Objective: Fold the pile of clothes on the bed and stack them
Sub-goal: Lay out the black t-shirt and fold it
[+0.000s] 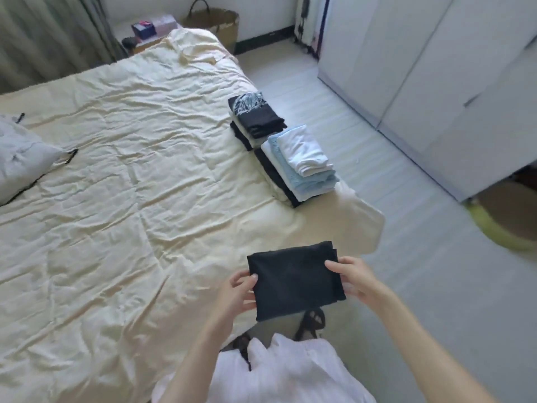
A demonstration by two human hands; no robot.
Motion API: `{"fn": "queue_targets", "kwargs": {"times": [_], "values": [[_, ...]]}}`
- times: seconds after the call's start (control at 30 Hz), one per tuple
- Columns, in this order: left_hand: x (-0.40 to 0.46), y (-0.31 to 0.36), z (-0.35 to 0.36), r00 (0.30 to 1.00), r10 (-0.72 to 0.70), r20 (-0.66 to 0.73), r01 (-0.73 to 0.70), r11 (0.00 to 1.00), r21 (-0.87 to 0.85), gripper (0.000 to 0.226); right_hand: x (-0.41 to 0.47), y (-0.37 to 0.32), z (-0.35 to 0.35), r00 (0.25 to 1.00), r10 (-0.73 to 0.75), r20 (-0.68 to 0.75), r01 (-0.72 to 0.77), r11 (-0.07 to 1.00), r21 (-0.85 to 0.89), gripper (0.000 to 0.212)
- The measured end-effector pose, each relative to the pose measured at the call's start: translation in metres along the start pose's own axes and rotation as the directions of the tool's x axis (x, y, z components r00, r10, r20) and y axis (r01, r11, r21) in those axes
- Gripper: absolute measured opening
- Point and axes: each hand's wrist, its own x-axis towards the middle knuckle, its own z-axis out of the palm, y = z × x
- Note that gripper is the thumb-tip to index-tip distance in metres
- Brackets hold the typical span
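Carrying a folded black garment to the stacks.

From my head view, my left hand (242, 289) and right hand (350, 276) pinch the folded black garment (295, 279) by its sides above the bed (116, 184) edge; I should keep it level and square it on the near stack (299, 164) at 12 o'clock.

Two stacks (286, 149) on bed's (130, 170) right edge, seemingly touching.

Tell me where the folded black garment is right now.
In the head view, the folded black garment is low and right of centre, held between the left hand and right hand over the bed's near corner.
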Motion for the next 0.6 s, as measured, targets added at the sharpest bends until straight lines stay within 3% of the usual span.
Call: {"fn": "queue_targets", "kwargs": {"times": [0.1, 0.27, 0.6], "values": [[0.001, 0.009, 0.056, 0.997, 0.001, 0.071, -0.008, 0.996, 0.090, 0.010, -0.008, 0.011, -0.052, 0.994, -0.018, -0.106, 0.026, 0.997, 0.077, 0.027], [0.021, 0.040, 0.155, 0.987, 0.074, 0.142, -0.098, 0.981, 0.168, 0.010, -0.003, 0.004, -0.147, 0.991, -0.057, -0.125, 0.081, 0.978, 0.190, 0.026], [0.045, 0.068, 0.368, 0.966, 0.144, 0.214, -0.183, 0.967, 0.177, 0.013, 0.024, -0.034, -0.361, 0.980, -0.076, -0.185, 0.109, 0.978, 0.179, 0.021]]}}
